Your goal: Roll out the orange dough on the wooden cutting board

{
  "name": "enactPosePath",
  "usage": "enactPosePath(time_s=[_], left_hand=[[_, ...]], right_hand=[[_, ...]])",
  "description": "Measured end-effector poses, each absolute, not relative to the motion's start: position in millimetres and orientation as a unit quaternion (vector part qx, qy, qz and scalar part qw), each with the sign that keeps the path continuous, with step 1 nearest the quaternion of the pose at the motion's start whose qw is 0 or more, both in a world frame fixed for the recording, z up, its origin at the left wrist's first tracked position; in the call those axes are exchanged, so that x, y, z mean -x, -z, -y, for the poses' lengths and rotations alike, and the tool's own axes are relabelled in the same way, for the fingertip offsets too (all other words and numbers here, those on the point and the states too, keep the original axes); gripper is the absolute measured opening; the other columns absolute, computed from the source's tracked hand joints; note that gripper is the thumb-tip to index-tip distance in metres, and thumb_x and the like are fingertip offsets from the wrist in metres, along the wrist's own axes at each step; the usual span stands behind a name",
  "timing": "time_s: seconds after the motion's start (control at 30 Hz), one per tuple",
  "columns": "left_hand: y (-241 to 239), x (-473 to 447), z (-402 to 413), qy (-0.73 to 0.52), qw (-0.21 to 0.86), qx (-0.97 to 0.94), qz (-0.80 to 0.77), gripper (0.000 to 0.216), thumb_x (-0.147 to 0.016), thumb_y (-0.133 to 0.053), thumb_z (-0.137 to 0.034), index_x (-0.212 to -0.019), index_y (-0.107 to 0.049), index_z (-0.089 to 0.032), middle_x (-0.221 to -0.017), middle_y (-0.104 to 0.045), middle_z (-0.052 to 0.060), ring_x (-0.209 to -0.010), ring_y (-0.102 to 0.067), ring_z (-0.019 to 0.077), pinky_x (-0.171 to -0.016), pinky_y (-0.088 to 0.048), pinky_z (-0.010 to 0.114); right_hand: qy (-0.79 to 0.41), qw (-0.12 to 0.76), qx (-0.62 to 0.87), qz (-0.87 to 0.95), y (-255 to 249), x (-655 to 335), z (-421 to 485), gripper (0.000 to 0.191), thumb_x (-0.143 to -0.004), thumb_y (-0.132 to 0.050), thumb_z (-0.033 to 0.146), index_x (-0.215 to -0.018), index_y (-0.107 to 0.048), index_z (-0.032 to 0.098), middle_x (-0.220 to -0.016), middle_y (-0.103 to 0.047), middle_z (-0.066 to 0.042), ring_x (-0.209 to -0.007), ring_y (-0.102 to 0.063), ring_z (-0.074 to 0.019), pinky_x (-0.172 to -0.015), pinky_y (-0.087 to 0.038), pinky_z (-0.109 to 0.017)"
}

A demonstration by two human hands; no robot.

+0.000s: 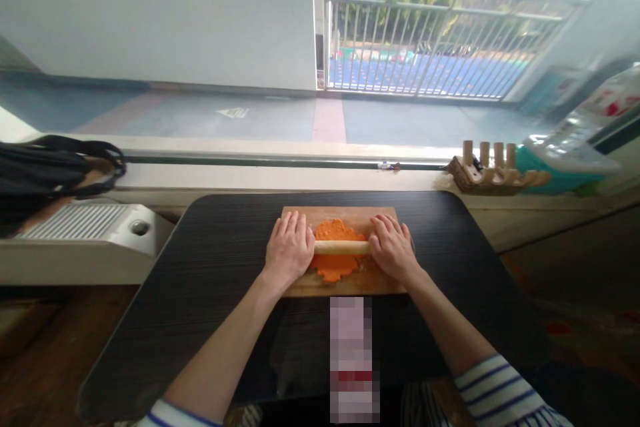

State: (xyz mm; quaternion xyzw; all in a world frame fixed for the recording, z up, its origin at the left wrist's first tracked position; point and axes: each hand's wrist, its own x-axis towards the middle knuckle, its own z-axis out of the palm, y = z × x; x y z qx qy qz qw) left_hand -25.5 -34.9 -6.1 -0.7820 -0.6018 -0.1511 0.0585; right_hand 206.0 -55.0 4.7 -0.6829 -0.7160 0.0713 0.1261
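A pale wooden rolling pin (342, 248) lies across a flattened sheet of orange dough (336, 269) with ragged edges. Under the dough is a wooden board (300, 288) on the dark table. My left hand (290, 244) is closed over the pin's left end, fingers pointing forward. Over its right end, my right hand (393, 247) is closed in the same way. Both palms cover the ends of the pin, so those are hidden. The dough shows in front of and behind the pin, between my hands.
The black table (215, 280) stands against a window sill (250, 177). To the left are a white heater-like unit (100, 233) and a black bag (45, 167). At the right sill sit a wooden pegged rack (493, 177), a teal container (560, 163) and a clear bottle (575, 130).
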Motion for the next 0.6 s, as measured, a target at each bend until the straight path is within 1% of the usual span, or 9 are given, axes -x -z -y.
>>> enactPosePath(time_s=[0.13, 0.3, 0.43, 0.6], left_hand=[[8, 23, 34, 0.162, 0.058, 0.761, 0.625, 0.052, -0.092, -0.027, -0.03, -0.126, -0.055, -0.003, -0.133, -0.055, 0.02, -0.128, -0.046, 0.0302, -0.108, -0.034, 0.047], [8, 19, 17, 0.171, 0.037, 0.742, 0.647, 0.05, -0.091, -0.028, -0.03, -0.127, -0.054, -0.006, -0.13, -0.058, 0.017, -0.125, -0.049, 0.0289, -0.106, -0.037, 0.046], [6, 18, 0, 0.17, 0.014, 0.735, 0.656, 0.05, -0.09, -0.029, -0.028, -0.127, -0.054, -0.005, -0.126, -0.06, 0.018, -0.12, -0.053, 0.0282, -0.103, -0.04, 0.045], [5, 18, -13, 0.156, 0.009, 0.726, 0.67, 0.051, -0.09, -0.029, -0.028, -0.127, -0.053, -0.003, -0.13, -0.056, 0.02, -0.124, -0.049, 0.0302, -0.105, -0.038, 0.045]], right_hand=[[-0.051, 0.106, 0.695, 0.709, -6, -204, 54, 0.046, -0.091, -0.029, 0.026, -0.132, -0.048, 0.017, -0.145, -0.043, -0.011, -0.137, -0.032, -0.0243, -0.11, -0.022, -0.059], [-0.04, 0.093, 0.699, 0.708, -7, -202, 39, 0.048, -0.09, -0.03, 0.028, -0.135, -0.046, 0.02, -0.147, -0.041, -0.009, -0.138, -0.03, -0.0252, -0.11, -0.022, -0.06], [-0.071, 0.072, 0.71, 0.697, -7, -204, 22, 0.052, -0.089, -0.03, 0.028, -0.139, -0.042, 0.02, -0.15, -0.036, -0.011, -0.141, -0.024, -0.0272, -0.109, -0.02, -0.065], [-0.081, 0.076, 0.714, 0.692, -7, -205, 9, 0.053, -0.09, -0.029, 0.028, -0.14, -0.041, 0.019, -0.151, -0.033, -0.012, -0.142, -0.021, -0.0274, -0.108, -0.016, -0.068]])
